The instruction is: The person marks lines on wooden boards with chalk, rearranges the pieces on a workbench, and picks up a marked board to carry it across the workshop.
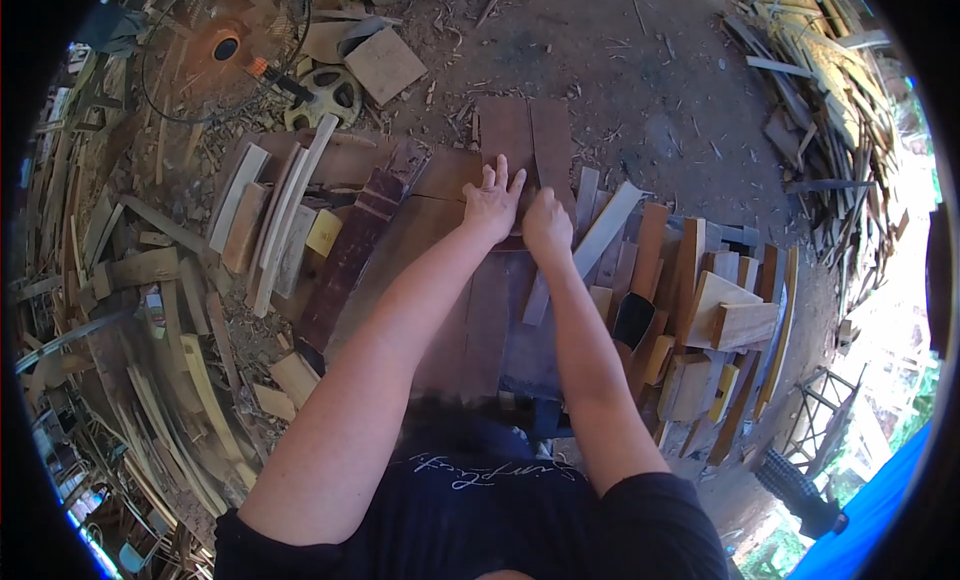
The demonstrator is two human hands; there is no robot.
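Observation:
My left hand (493,202) lies with its fingers spread on a brown wooden board (506,130) that reaches past the far side of the work surface. Close beside it, my right hand (547,226) is closed in a fist against the same board. Whatever the fist holds, if anything, is hidden by the fingers. A dark line (534,145) runs along the board just beyond the right hand; I cannot tell whether it is a gap or a cut. Beneath both arms spreads a wide brown work surface (420,250) of flat boards.
Curved and straight wood pieces (285,215) lie left of a dark reddish plank (352,255). Many offcuts (742,325) crowd the right side, around a black object (633,320). A standing fan (228,48) is at far left; scrap wood (850,110) is heaped at far right.

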